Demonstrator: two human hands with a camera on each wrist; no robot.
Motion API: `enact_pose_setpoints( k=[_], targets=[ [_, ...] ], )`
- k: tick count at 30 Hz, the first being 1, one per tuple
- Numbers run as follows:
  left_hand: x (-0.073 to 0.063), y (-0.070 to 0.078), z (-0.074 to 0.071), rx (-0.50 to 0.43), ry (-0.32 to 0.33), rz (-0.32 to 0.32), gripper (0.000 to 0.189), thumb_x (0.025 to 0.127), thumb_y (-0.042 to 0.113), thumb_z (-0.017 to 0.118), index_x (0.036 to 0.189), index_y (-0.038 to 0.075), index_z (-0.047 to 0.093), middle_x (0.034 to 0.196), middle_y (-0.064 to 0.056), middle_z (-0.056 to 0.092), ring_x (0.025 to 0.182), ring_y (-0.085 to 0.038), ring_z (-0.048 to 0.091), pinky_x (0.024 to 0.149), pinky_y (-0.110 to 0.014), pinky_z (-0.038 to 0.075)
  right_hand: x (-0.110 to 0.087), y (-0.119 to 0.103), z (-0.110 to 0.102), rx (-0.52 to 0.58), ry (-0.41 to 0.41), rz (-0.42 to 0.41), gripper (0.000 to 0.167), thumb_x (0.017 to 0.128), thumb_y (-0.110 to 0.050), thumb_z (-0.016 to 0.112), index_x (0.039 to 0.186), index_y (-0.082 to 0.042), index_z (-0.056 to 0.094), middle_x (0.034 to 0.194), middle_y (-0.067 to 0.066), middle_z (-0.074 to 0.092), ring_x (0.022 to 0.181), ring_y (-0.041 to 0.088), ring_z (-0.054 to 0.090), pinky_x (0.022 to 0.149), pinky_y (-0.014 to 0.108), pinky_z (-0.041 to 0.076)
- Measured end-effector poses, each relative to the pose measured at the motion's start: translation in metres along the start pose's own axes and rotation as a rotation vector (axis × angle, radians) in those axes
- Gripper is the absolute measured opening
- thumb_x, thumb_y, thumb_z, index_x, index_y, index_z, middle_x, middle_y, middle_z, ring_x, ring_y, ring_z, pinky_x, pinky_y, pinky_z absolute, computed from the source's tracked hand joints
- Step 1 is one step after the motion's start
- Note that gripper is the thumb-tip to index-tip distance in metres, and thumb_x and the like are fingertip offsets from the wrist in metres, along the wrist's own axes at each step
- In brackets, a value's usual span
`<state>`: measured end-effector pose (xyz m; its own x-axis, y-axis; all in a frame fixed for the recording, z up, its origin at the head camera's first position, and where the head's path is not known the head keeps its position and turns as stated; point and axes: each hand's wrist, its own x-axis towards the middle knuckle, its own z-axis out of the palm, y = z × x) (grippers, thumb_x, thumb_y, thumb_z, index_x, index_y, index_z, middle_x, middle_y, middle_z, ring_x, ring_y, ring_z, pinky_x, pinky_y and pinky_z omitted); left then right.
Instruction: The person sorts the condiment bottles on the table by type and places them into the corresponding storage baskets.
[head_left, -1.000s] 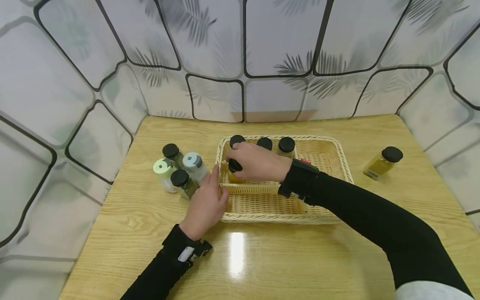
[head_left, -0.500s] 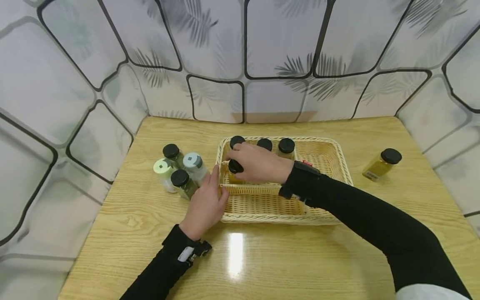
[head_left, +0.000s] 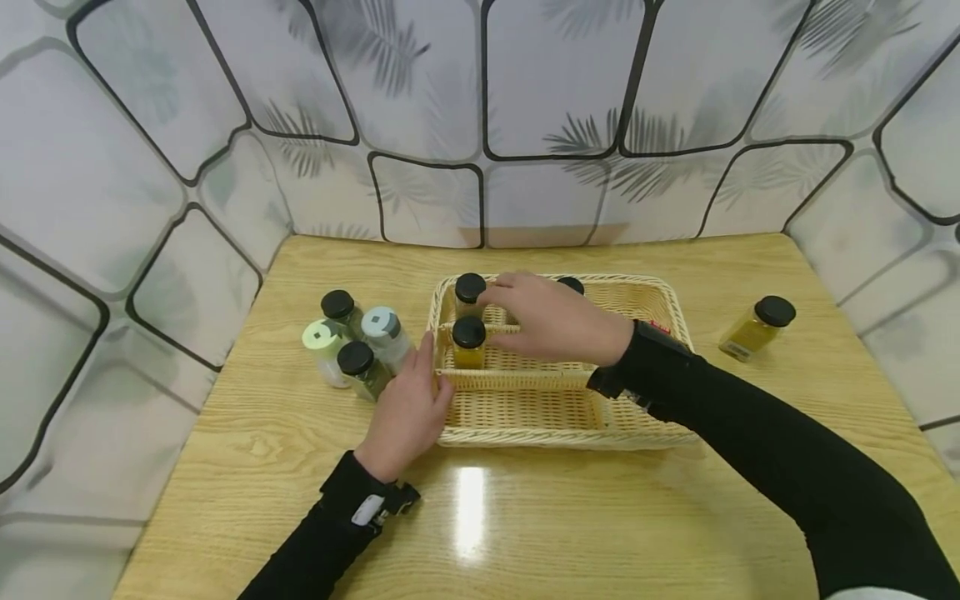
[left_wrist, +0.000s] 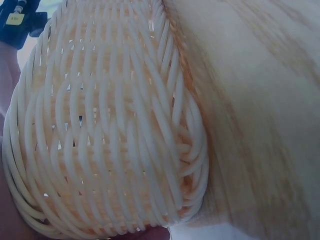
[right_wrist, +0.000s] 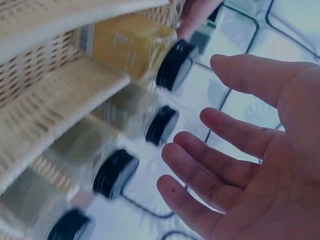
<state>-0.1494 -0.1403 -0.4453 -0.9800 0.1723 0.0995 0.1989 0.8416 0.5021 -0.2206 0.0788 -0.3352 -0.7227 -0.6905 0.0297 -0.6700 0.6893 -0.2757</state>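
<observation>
My left hand point(head_left: 405, 417) grips the left end of the wicker basket point(head_left: 525, 437), thumb inside the rim and fingers along the outer wall. In the left wrist view, the woven basket wall point(left_wrist: 100, 115) fills much of the frame. A black-lidded jar of yellow contents point(head_left: 469, 354) stands upright in the near-left compartment of the basket's back row. Just right of it hovers my right hand point(head_left: 555, 321), fingers spread apart and holding nothing. The right wrist view shows the yellow jar point(right_wrist: 130, 47) and several paler black-lidded jars beside the hand's fingertips point(right_wrist: 215, 62).
Left of the basket, several jars stand grouped, among them a green-lidded jar point(head_left: 322, 337) and a white-lidded jar point(head_left: 384, 325). Another yellow jar point(head_left: 746, 337) stands at the right on the table point(head_left: 570, 525). A small red item point(head_left: 660, 327) shows inside the basket.
My right hand has let go of the yellow jar's lid and moved right, its fingers opening. The jar stays in the basket. My left hand keeps its hold on the basket.
</observation>
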Motion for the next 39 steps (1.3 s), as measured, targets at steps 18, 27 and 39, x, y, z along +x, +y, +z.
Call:
enact_pose_setpoints(
  k=[18,27,39],
  targets=[
    [-0.001,0.0,-0.001,-0.025,-0.006,-0.013,0.067,0.101,0.023,0.045,0.159,-0.001,0.022,0.148,-0.029,0.046,0.077,-0.029,0.06,0.069,-0.045,0.055,-0.074,0.052,-0.029,-0.049,0.05,0.158,0.038,0.095,-0.029,0.069,0.128,-0.01,0.067,0.128,0.012,0.063,0.114,0.031,0.062,0.094,0.048,0.05],
    [-0.002,0.0,-0.001,-0.021,-0.02,-0.022,0.067,0.101,0.024,0.044,0.159,0.0,0.021,0.149,-0.027,0.045,0.078,-0.029,0.06,0.071,-0.046,0.055,-0.104,0.071,-0.039,-0.076,0.052,0.25,0.036,0.096,-0.028,0.069,0.128,-0.012,0.066,0.125,0.011,0.064,0.11,0.03,0.062,0.088,0.048,0.05],
    [-0.003,0.002,-0.002,-0.018,-0.022,-0.015,0.067,0.102,0.025,0.046,0.159,0.0,0.021,0.149,-0.027,0.046,0.08,-0.03,0.062,0.074,-0.047,0.056,-0.139,0.09,-0.045,-0.068,0.066,0.334,0.038,0.096,-0.027,0.069,0.129,-0.01,0.065,0.123,0.012,0.065,0.107,0.029,0.062,0.086,0.048,0.05]
  ],
)
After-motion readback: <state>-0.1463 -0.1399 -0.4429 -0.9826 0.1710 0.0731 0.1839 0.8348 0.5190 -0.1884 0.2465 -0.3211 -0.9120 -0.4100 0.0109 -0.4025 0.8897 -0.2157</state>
